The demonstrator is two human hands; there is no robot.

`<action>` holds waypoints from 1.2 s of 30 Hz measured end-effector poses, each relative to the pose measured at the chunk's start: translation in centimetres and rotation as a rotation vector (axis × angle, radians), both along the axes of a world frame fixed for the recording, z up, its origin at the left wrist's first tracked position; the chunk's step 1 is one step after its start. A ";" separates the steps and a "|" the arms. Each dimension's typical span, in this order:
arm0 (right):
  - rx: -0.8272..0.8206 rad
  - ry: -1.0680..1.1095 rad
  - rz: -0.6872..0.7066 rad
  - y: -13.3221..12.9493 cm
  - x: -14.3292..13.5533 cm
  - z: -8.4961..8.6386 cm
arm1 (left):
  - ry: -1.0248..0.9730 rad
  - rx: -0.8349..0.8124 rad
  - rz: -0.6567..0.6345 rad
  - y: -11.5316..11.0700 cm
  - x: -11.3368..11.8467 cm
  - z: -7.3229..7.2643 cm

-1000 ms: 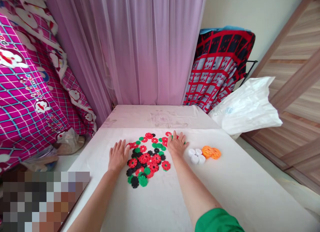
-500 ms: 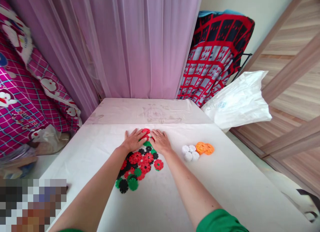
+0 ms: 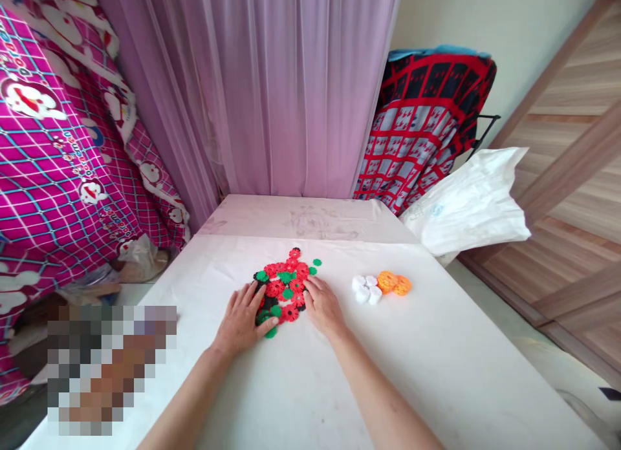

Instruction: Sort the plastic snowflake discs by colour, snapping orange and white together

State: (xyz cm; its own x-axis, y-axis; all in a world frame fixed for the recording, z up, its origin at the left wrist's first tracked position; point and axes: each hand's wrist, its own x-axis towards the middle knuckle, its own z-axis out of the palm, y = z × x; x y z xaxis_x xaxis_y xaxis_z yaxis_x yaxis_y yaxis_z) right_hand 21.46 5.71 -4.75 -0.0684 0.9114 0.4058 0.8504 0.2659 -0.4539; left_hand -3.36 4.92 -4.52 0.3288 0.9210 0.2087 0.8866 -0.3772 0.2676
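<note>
A loose pile of red, green and black notched plastic discs [image 3: 290, 288], shaped like flowers, lies at the middle of the white-covered table [image 3: 388, 366]. My left hand [image 3: 244, 321] rests with fingers spread on the pile's left and near side, its thumb by a green disc. Against the right side of the pile lies my right hand [image 3: 323, 302], fingers stretched out and touching discs at the edge. Neither hand grips anything. One green disc [image 3: 317, 262] sits a little apart, beyond my right hand. Some discs are hidden under my left fingers.
To the right on the table are a white disc cluster [image 3: 365, 289] and orange discs [image 3: 394, 283] touching it. A white plastic bag [image 3: 475, 201] stands off the table's right edge. Purple curtains [image 3: 291, 88] hang behind, and a pink patterned cloth [image 3: 63, 127] is at left.
Both hands have come back toward me from the pile's far end to its sides. The discs are now gathered more compactly and lie farther from me. The camera view has shifted slightly.
</note>
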 end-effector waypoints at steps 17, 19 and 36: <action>-0.057 -0.110 -0.267 -7.4 0.3 1.5 | -0.170 0.084 0.102 -2.5 0.6 0.3; -0.079 -0.140 -0.303 -7.0 0.3 1.8 | -0.224 0.072 0.135 -1.8 0.5 0.5; -0.058 -0.030 -0.257 -6.5 0.4 1.3 | -1.176 -0.028 0.484 2.8 -2.7 1.4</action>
State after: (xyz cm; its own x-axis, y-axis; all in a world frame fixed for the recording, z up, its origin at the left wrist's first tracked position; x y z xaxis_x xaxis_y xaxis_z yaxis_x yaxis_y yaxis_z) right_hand 21.87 -0.78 -3.43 0.1575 0.9220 0.3537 0.8999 0.0134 -0.4359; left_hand -6.10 7.69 -3.10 -0.4106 0.9034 0.1234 0.1552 -0.0641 0.9858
